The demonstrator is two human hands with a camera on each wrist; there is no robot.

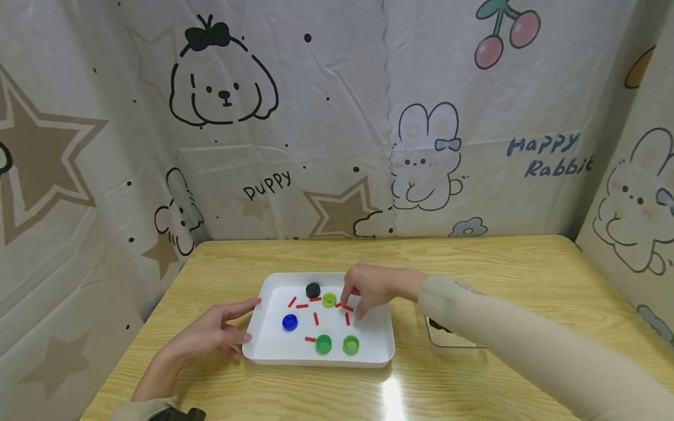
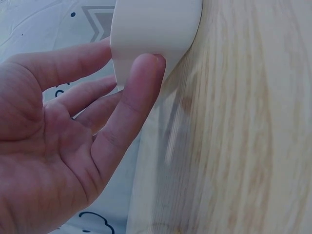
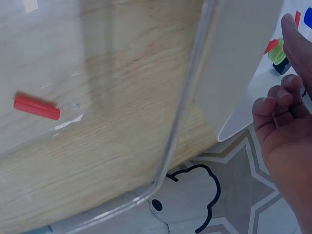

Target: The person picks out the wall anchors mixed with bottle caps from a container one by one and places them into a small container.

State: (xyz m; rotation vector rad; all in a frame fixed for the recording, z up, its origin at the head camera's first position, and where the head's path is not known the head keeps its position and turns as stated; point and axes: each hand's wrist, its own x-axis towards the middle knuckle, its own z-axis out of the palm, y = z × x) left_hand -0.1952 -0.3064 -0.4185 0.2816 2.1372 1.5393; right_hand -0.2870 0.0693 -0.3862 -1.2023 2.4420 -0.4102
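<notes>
A shallow white tray point(image 1: 274, 351) holds several short red sticks point(image 1: 316, 318) and several round caps: a black cap point(image 1: 313, 290), a lime cap point(image 1: 329, 300), a blue cap point(image 1: 289, 322), a green cap point(image 1: 323, 344) and a lighter green cap point(image 1: 351, 344). My left hand point(image 1: 210, 330) touches the tray's left end with fingers and thumb apart; the left wrist view has the thumb point(image 2: 141, 83) against its white wall. Over the tray's right part, my right hand point(image 1: 368, 286) reaches down, thumb and forefinger spread either side of red sticks near the lime cap.
A clear box point(image 1: 439, 339) stands right of the tray, partly hidden under my right forearm, with something black inside. The right wrist view shows a red stick point(image 3: 36, 107) in it. Behind the wooden table point(image 1: 295, 397) hangs a printed curtain point(image 1: 326, 117).
</notes>
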